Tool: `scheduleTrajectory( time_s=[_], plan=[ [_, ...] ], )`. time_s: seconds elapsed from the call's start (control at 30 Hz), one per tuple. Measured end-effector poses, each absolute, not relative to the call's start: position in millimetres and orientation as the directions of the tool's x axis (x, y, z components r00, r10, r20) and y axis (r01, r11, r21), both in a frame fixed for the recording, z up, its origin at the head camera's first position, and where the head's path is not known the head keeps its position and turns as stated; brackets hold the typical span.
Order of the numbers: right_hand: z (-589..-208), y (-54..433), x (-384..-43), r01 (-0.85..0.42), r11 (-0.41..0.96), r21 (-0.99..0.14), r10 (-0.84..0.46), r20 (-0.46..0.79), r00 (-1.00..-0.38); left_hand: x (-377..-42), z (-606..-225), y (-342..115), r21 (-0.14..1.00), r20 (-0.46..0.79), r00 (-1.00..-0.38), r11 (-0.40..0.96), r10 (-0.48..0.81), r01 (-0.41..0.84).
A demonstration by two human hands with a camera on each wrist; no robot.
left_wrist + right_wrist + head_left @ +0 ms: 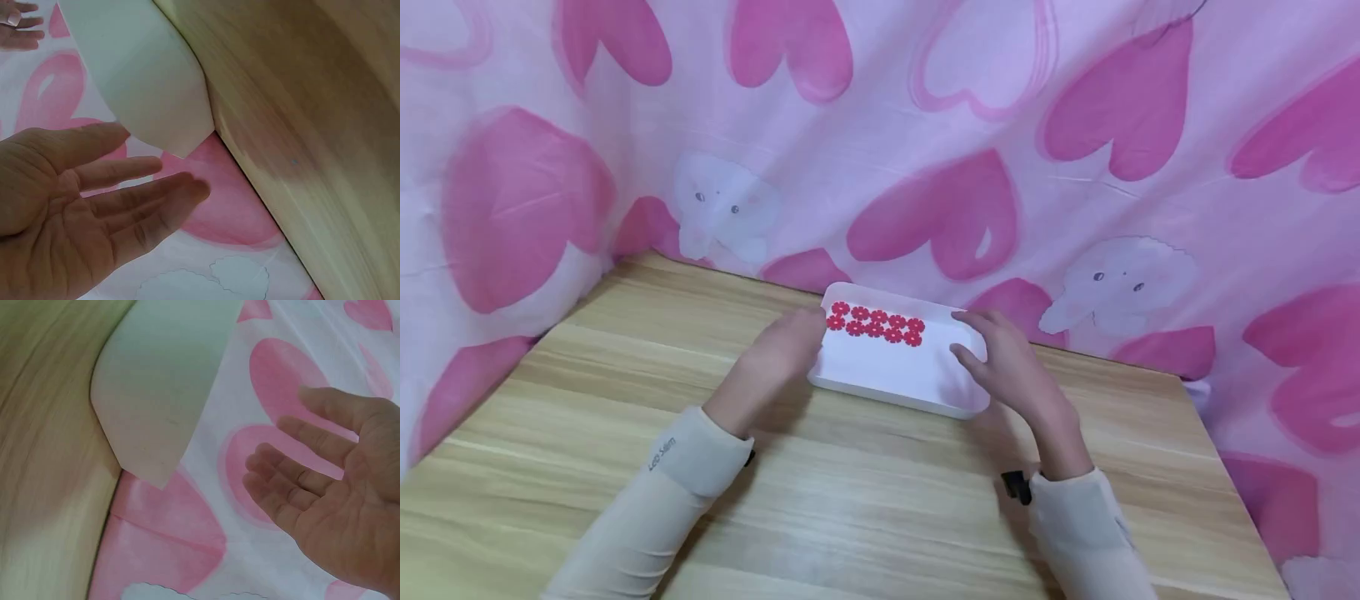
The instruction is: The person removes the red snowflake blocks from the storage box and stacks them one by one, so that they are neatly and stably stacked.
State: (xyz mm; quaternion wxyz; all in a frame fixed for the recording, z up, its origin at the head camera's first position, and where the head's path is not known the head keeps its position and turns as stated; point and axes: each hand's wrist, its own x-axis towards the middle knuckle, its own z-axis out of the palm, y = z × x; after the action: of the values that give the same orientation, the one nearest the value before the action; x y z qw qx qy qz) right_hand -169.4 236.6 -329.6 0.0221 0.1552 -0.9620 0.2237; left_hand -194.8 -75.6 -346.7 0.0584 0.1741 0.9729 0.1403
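A white tray [887, 375] lies on the wooden table [820, 508], near its far edge and just in front of the pink cloth [887, 108] that hangs behind. Ten red flowers [876, 323] lie in the tray, in two rows of five, toward its far side and nearer the left end, while the near part of the tray floor is bare white. The left hand [781, 343] is at the left end of the tray, its fingers straight and loose with the thumb apart from them; the thumb tip meets the tray's edge in the left wrist view, but whether it touches cannot be told. The right hand [1011, 367] is at the right end, thumb and fingers spread apart and gripping nothing, and the right wrist view shows a gap between the fingertips and the tray. Pale sleeves [681, 471] cover both arms, and the cloth carries large pink hearts
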Motion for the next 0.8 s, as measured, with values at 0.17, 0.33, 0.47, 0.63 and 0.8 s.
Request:
scheduleTrajectory(
  time_s=[0.17,0.33,0.47,0.63,0.8],
  plan=[
    [-323.3,232.4,-186.7,-0.251,0.833,-0.493,-0.251,0.067,-0.966,-189.9,-348.1,-91.3,0.487,-0.124,-0.93,0.838,0.347,0.248],
    [-317.7,230.2,-203.1,-0.221,0.828,-0.516,-0.25,0.015,-0.968,-189.7,-347.4,-95.3,0.573,-0.168,-0.925,0.797,0.341,0.189],
    [-313.5,229.5,-213.5,-0.205,0.841,-0.5,-0.25,-0.024,-0.968,-191.2,-347.7,-94.6,0.572,-0.183,-0.917,0.797,0.354,0.194],
    [-308.5,225.8,-228.4,-0.161,0.857,-0.49,-0.236,-0.096,-0.967,-192.9,-348.8,-94.1,0.574,-0.175,-0.909,0.789,0.379,0.218],
    [-307.3,221.3,-240.8,-0.086,0.869,-0.488,-0.202,-0.19,-0.961,-196.2,-353.3,-92.5,0.572,-0.156,-0.9,0.78,0.406,0.253]
  ],
)
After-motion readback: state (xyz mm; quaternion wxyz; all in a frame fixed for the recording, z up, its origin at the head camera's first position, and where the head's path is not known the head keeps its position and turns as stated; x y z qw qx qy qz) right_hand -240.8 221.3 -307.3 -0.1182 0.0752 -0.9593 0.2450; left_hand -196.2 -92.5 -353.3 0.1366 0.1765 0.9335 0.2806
